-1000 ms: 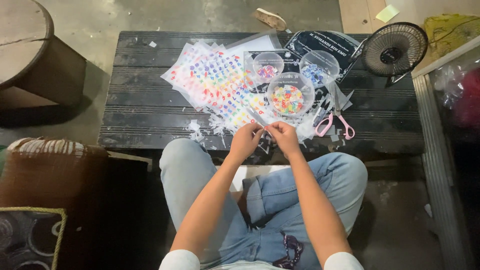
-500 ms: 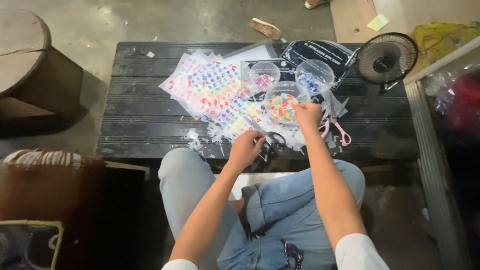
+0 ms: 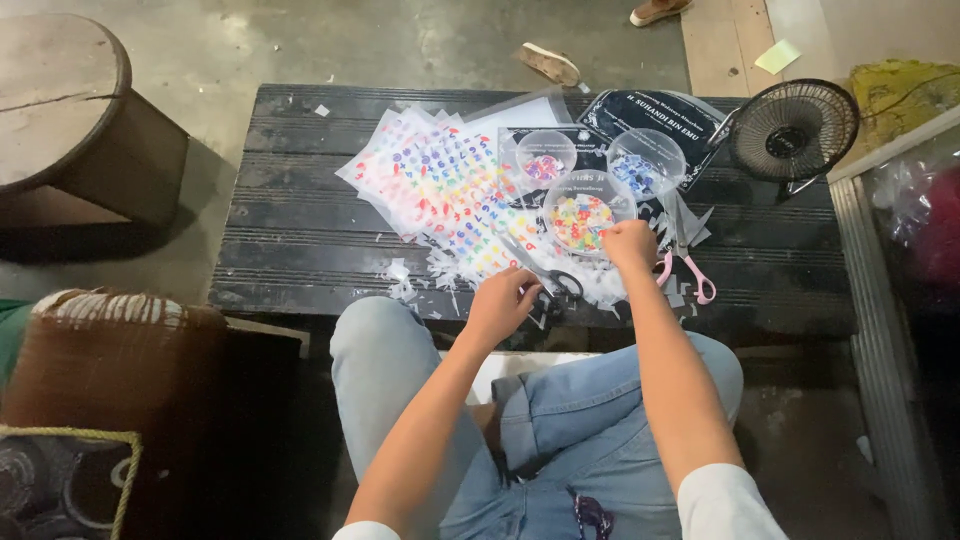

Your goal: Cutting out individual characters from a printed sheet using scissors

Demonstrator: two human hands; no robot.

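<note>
My right hand (image 3: pixel 630 243) is closed in a loose fist at the near rim of a clear bowl (image 3: pixel 580 215) holding small colourful pieces. Anything between its fingers is hidden. My left hand (image 3: pixel 500 300) sits lower, at the table's front edge, with its fingers curled beside black-handled scissors (image 3: pixel 562 285). Whether it grips them I cannot tell. Sheets of colourful stickers (image 3: pixel 440 185) are spread to the left of the bowl. White paper scraps (image 3: pixel 440 270) lie around both hands.
Two more clear bowls (image 3: pixel 543 160) (image 3: pixel 645 160) stand behind the first on the black slatted table (image 3: pixel 300 230). Pink scissors (image 3: pixel 690 275) lie right of my right hand. A small black fan (image 3: pixel 793 130) is at the right end, a round wooden table (image 3: pixel 60 100) far left.
My hands were together at the table's front edge. My right hand has moved up and right to the bowl of colourful pieces, while the left stayed near the black scissors.
</note>
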